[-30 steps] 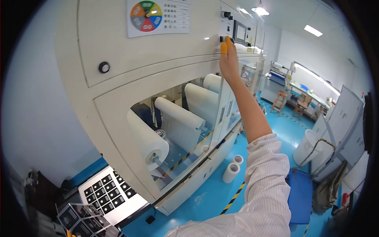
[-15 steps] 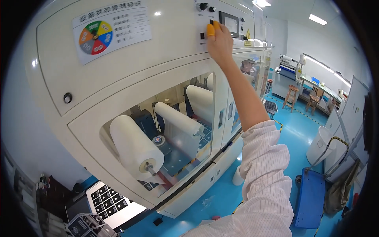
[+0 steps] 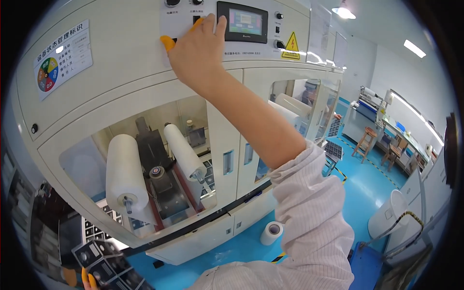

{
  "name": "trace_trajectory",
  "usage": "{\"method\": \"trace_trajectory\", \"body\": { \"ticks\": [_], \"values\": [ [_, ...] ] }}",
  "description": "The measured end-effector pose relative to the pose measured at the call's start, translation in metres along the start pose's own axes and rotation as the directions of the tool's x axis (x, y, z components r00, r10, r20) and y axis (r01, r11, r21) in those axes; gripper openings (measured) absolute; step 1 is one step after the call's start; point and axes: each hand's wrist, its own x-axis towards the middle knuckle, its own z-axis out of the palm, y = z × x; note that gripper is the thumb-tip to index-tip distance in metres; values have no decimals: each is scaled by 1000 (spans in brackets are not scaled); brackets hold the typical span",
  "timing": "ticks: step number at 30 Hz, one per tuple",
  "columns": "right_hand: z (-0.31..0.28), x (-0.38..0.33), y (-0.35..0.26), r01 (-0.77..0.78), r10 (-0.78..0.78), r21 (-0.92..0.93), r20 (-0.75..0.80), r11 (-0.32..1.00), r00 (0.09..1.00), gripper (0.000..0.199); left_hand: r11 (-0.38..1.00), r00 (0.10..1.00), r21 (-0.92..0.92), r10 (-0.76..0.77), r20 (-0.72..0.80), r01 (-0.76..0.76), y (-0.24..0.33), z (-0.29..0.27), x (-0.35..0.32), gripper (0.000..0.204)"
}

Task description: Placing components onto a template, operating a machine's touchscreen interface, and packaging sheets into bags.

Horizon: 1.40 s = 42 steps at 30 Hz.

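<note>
My right hand (image 3: 200,58) reaches up to the machine's control panel (image 3: 241,47), its fingers spread and orange finger covers on the thumb and index finger. The index fingertip is at a black rocker switch (image 3: 196,20); the thumb lies near another dark switch, mostly covered. Just right of the fingers is a lit touchscreen (image 3: 245,21). At the lower left, my left hand (image 3: 88,279) shows only orange-covered fingertips, closed over the edge of a dark printed sheet (image 3: 108,266) with square patterns. The rest of that hand is out of sight.
Behind the machine's window are white film rolls (image 3: 126,169) on shafts. A small white roll (image 3: 271,233) stands on the blue floor. To the right are a white bin (image 3: 389,212), a blue trolley (image 3: 365,268) and wooden stools (image 3: 366,140). Printed sheets (image 3: 96,227) lie at the machine's left end.
My view has shifted right and nearer the panel. My right hand stays at the switches, its fingers now more spread. Left fingertips and the sheet they grip have come into view.
</note>
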Motion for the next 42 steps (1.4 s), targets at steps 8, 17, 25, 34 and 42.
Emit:
{"method": "trace_trajectory", "body": {
  "ticks": [8,17,25,34,42],
  "values": [
    [97,-21,190,-315,408,355,-229,880,884,24,981,993,-161,114,31,-108,-21,6,-72,37],
    [131,-50,188,-303,308,164,-7,939,951,44,984,981,36,172,85,-175,-48,-23,-85,37],
    [106,-25,183,-28,267,623,-293,781,918,25,985,984,17,171,58,-172,-15,8,-89,34],
    [109,-25,173,4,268,513,-454,858,850,13,996,986,5,84,145,-85,9,17,-120,34],
    [101,-17,156,66,231,520,-485,852,844,12,984,981,33,172,88,-176,4,8,-128,32]
  ]
}}
